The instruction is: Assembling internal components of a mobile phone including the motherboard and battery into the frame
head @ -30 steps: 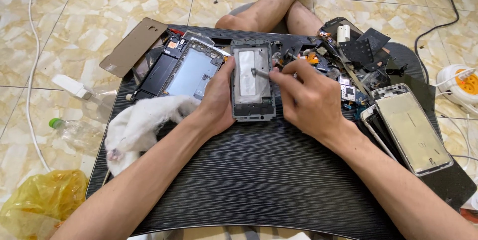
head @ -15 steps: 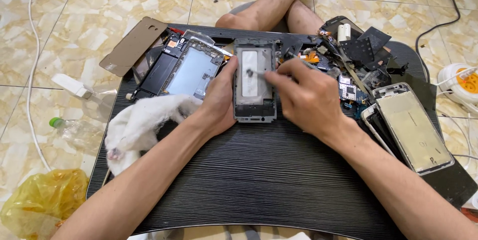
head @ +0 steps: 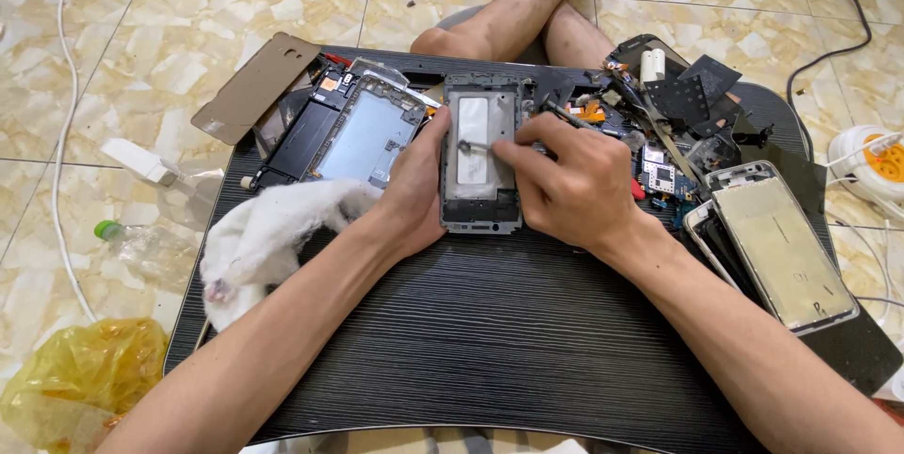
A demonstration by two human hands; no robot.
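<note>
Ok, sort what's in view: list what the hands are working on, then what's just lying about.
In use:
left hand
right hand
phone frame
thin metal tool

Lying about:
white cloth
second phone frame
brown back cover
phone with pale screen
yellow bag

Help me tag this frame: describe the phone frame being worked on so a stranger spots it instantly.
On the black ribbed table, look at its far middle, where both hands meet. The grey phone frame stands lengthwise between the left hand and right hand. Unlike neighbouring phone shells, it has a pale rectangular patch inside.
</note>
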